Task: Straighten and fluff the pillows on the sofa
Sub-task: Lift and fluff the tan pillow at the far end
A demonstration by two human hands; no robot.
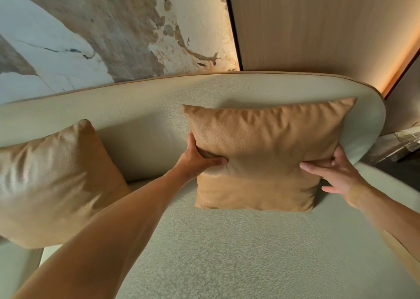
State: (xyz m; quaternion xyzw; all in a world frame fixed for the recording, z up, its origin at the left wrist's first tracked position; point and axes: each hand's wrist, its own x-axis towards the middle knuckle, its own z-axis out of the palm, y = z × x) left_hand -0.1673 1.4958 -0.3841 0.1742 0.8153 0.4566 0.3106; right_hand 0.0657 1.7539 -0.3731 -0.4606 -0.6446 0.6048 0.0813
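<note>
**Both hands on the right-hand pillow**

Tan pillow (263, 153) stands upright on the pale sofa (227, 253) seat, leaning back against the backrest, right of frame centre, toward 2 o'clock. Leather-look cover, creased along the top edge.

Left hand (200, 156) grips the pillow's left edge at about 9 o'clock on the pillow: thumb pressed into the front face, fingers wrapped behind and hidden. A dent shows in the cover at the thumb.

Right hand (334, 173) clasps the right edge at about 4 o'clock on the pillow: thumb lies across the front, upper fingers curl round the edge, lower fingers stretch out below, near the seat.

Second tan pillow (52, 185) sits at 9 o'clock in frame, tilted, propped against the backrest, well apart from the first. No hand touches it.

Behind the sofa: marbled wall panel (102, 25) at 11 o'clock, wood panel (318, 25) at 1 o'clock.
</note>
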